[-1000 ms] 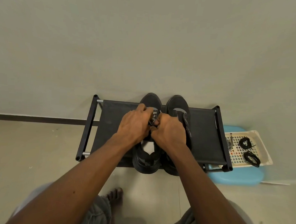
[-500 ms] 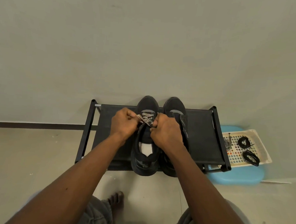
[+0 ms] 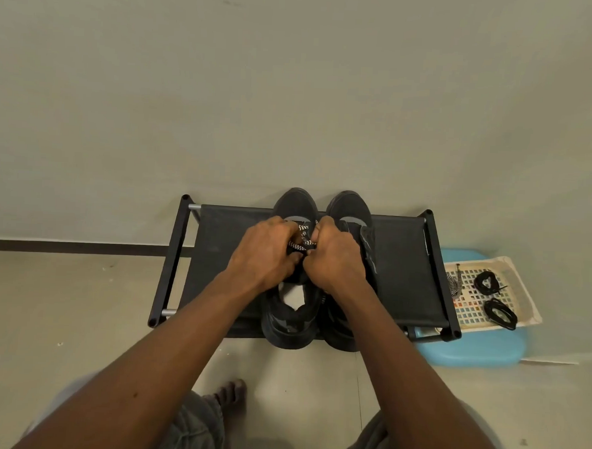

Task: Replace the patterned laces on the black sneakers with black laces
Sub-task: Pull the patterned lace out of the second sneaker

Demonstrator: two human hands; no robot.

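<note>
**Black sneakers on the rack, both hands on the patterned lace**

Black fabric covers the top of the low shoe rack [image 3: 402,264] where your two sneakers stand side by side, toes toward the wall. Your left hand [image 3: 265,253] and right hand [image 3: 337,257] meet over the left sneaker [image 3: 291,313], knuckles nearly touching. Each grip is closed, fingers pinched on the black-and-white patterned lace [image 3: 300,243], which shows as a short criss-cross between your hands above the shoe's tongue. How much of that lace sits in the eyelets is hidden under your hands.

The right sneaker [image 3: 350,210] stands just beside the left one, partly under your right wrist; whether it carries a lace cannot be told.

Off to your right, a pale perforated tray [image 3: 521,287] rests on a blue stool [image 3: 469,350] beside the rack. Two coiled black laces [image 3: 499,312] lie in that tray, apart from each other, and a loose patterned lace [image 3: 454,287] lies at the tray's left edge. Your knees in grey trousers [image 3: 191,425] frame the bottom of the view above the floor [image 3: 61,298].
</note>
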